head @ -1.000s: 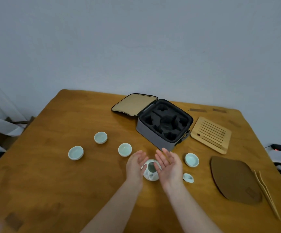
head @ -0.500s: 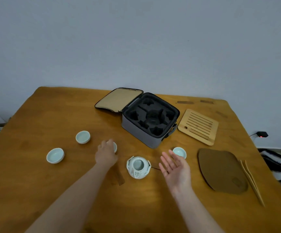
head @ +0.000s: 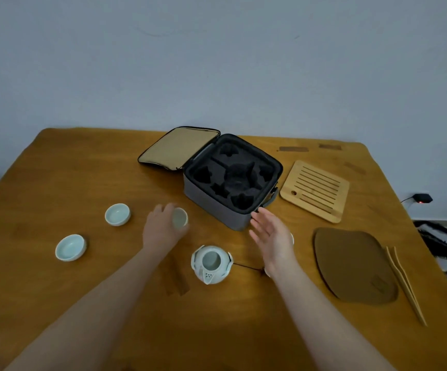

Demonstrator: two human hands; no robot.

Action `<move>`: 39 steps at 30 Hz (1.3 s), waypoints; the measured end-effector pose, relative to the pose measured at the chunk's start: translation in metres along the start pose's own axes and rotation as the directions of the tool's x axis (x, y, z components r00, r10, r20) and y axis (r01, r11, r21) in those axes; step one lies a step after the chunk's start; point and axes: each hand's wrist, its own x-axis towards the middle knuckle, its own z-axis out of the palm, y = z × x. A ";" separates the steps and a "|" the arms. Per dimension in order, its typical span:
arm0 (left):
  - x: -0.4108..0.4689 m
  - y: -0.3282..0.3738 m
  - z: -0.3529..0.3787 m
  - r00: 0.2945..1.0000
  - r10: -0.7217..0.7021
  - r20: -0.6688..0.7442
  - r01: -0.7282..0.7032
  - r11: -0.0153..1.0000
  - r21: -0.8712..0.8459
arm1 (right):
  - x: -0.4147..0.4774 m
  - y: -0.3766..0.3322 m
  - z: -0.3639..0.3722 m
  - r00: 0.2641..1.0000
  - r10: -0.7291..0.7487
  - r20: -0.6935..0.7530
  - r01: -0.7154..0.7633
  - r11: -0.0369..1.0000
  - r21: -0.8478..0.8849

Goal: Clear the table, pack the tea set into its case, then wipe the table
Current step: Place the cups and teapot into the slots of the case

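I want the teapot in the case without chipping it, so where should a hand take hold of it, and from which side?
Probably best from above, fingers spread around the round body of the teapot just under its rim. It stands upright with its mouth open and no lid on. The spout faces the person and small lugs stick out at the sides, so grip the wall between them. The right hand is open and close by.

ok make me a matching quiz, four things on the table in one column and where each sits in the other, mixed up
Things
1. case
2. slatted tray
3. teapot
4. brown mat

Places
A. between the two forearms
B. right of the case, at the back
C. middle of the table, lid open
D. beside the tongs, near the right edge

Pairs: 1-C, 2-B, 3-A, 4-D
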 end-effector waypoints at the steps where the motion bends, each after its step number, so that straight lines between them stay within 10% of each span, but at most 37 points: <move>1: 0.001 0.007 -0.003 0.998 0.045 -0.035 -0.046 0.998 -0.031 | 0.008 0.001 0.001 0.994 -0.110 0.019 0.111 0.965 -0.239; 3: 0.002 0.023 -0.008 0.987 0.121 -0.101 -0.127 0.990 -0.056 | 0.031 0.009 -0.005 0.912 -0.348 0.218 0.383 0.530 -0.757; 6: 0.004 0.048 -0.014 0.976 0.157 -0.149 -0.177 0.976 -0.127 | 0.058 0.018 -0.010 0.792 -0.360 0.493 0.463 -0.173 -0.869; 10: 0.005 0.077 -0.019 0.991 0.122 -0.057 -0.134 0.937 -0.324 | 0.067 0.027 -0.005 0.670 -0.408 0.620 0.436 -0.460 -0.773; 15: 0.011 0.099 -0.022 0.992 0.084 0.098 -0.048 0.946 -0.322 | 0.061 0.036 0.002 0.590 -0.419 0.691 0.547 -0.422 -0.723; 23: 0.019 0.115 -0.021 0.940 -0.006 0.342 0.036 0.996 -0.081 | 0.035 0.049 0.006 0.571 -0.463 0.677 0.749 -0.043 -0.661; 30: 0.016 0.126 -0.011 0.904 -0.063 0.423 0.033 0.996 0.078 | 0.069 0.014 -0.042 0.774 -0.421 0.472 0.506 -0.035 -0.862; 39: 0.006 0.125 -0.002 0.930 -0.050 0.365 -0.046 0.967 0.250 | 0.066 0.008 -0.042 0.815 -0.334 0.473 0.468 -0.101 -0.878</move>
